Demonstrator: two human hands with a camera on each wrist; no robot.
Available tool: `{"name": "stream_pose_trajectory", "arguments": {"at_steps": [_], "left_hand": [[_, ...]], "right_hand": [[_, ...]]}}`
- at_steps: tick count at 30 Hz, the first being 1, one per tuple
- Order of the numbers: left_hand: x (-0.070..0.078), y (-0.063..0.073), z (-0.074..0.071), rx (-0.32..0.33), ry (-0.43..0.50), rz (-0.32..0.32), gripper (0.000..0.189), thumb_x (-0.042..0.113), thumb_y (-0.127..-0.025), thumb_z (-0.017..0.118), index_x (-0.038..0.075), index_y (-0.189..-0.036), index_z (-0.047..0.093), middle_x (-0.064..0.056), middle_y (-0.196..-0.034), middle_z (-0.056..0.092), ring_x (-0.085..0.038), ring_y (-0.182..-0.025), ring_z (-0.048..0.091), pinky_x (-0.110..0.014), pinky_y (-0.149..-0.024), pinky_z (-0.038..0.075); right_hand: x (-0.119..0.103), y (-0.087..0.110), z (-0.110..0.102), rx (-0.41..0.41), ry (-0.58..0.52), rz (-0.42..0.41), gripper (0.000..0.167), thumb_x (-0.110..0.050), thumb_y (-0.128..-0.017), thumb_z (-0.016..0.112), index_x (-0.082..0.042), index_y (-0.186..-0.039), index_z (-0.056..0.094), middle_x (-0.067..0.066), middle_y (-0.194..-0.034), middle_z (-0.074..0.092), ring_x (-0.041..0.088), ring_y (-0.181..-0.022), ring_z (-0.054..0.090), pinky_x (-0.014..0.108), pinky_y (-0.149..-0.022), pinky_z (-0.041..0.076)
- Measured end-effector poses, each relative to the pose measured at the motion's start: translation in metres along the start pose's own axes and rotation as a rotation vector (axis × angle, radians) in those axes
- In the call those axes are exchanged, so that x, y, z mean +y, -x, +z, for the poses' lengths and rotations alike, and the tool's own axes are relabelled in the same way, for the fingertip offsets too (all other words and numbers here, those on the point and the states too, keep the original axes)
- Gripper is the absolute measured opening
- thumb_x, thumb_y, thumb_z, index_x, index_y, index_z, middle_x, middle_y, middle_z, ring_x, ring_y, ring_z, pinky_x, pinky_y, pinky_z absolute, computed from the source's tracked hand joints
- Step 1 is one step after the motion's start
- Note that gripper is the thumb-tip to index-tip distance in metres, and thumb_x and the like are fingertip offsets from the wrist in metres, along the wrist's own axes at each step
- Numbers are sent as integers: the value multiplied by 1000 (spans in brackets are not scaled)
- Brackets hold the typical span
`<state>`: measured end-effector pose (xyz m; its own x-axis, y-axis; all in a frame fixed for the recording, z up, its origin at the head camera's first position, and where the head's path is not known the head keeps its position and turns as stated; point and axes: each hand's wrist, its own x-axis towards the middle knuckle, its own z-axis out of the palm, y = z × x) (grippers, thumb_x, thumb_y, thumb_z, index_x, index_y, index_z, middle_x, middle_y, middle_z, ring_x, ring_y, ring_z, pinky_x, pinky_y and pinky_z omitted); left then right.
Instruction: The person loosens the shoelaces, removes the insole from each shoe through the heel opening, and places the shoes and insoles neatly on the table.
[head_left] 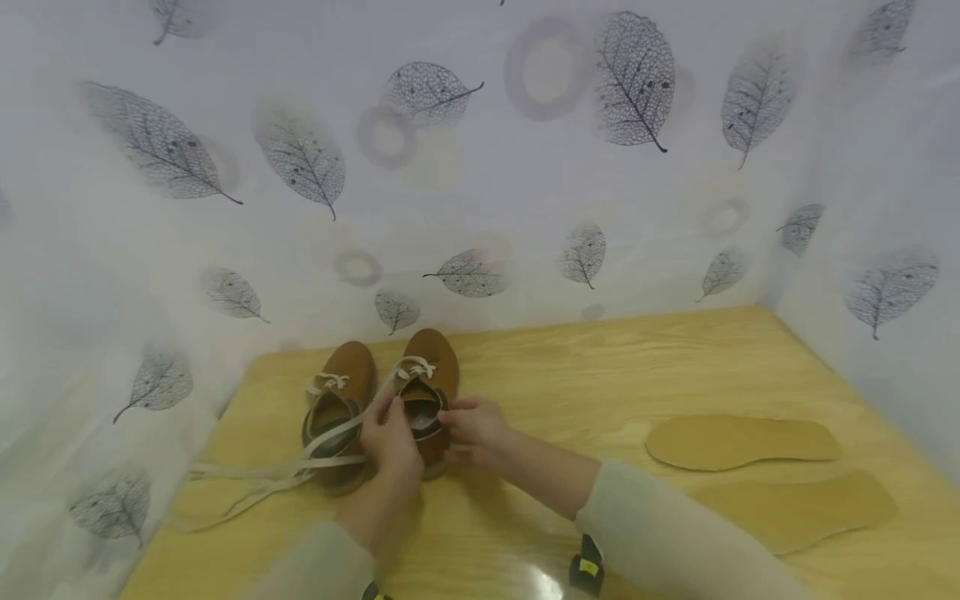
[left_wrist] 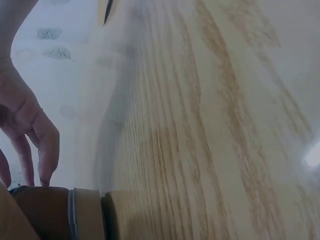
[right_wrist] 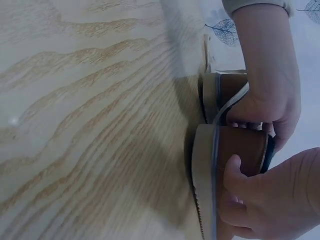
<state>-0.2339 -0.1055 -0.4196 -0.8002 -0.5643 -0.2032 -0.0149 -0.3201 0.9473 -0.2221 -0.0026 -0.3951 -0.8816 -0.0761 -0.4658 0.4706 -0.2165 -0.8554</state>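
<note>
A brown shoe [head_left: 437, 354] with pale laces stands on the wooden table, toe pointing away. My left hand [head_left: 392, 442] grips the left edge of its opening, beside a long loose shoelace [head_left: 330, 436]. On the other side my right hand [head_left: 478, 432] pinches the collar. In the right wrist view, the right hand [right_wrist: 275, 195] lies along the shoe's brown side [right_wrist: 239, 150], with the left hand [right_wrist: 267, 107] behind it. The matching shoe [head_left: 352, 367] stands just left; its laces trail leftward. Inside the held shoe it looks dark.
Two tan insoles [head_left: 742, 442] lie on the right of the table [head_left: 570, 375], one in front of the other. A white curtain [head_left: 487, 192] with a leaf print rises behind the table and along its sides.
</note>
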Motion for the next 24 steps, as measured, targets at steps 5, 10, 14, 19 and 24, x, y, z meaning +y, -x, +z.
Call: {"name": "stream_pose_trajectory", "arguments": {"at_steps": [5, 10, 14, 19, 24], "left_hand": [[5, 10, -3, -104, -143, 179, 32, 14, -94, 57, 2, -125, 55, -12, -132, 53, -24, -126, 44, -38, -109, 36], [11, 17, -7, -176, -271, 260, 33, 28, -94, 59, 10, -122, 58, -4, -133, 53, -21, -130, 41, -42, -111, 33], [11, 21, -10, -225, -307, 340, 28, 27, -93, 60, 11, -117, 60, -2, -124, 57, -17, -127, 44, -41, -111, 32], [8, 35, -11, -329, -224, 555, 20, 15, -92, 62, 3, -109, 62, -6, -112, 58, -12, -114, 48, -25, -103, 39], [6, 47, -12, -519, -274, 731, 27, 9, -91, 62, 3, -117, 59, -9, -124, 54, -18, -119, 46, -30, -103, 40]], "right_hand": [[-12, 15, -9, 23, 26, -43, 34, -6, -92, 58, 2, -124, 51, 23, -127, 53, 40, -114, 53, 52, -89, 51], [-21, 33, -29, 80, 198, -222, 28, -14, -93, 59, -1, -118, 58, 18, -118, 61, 32, -101, 59, 44, -80, 55], [-22, 43, -47, 121, 326, -344, 27, -18, -92, 60, -5, -116, 61, 10, -110, 64, 23, -96, 59, 34, -77, 54], [-21, 54, -71, 148, 401, -406, 31, -21, -92, 62, -7, -119, 61, 8, -115, 64, 23, -104, 59, 42, -92, 50], [-20, 63, -96, 150, 531, -483, 41, -29, -91, 63, -8, -127, 57, 10, -122, 61, 26, -112, 57, 43, -92, 51]]}}
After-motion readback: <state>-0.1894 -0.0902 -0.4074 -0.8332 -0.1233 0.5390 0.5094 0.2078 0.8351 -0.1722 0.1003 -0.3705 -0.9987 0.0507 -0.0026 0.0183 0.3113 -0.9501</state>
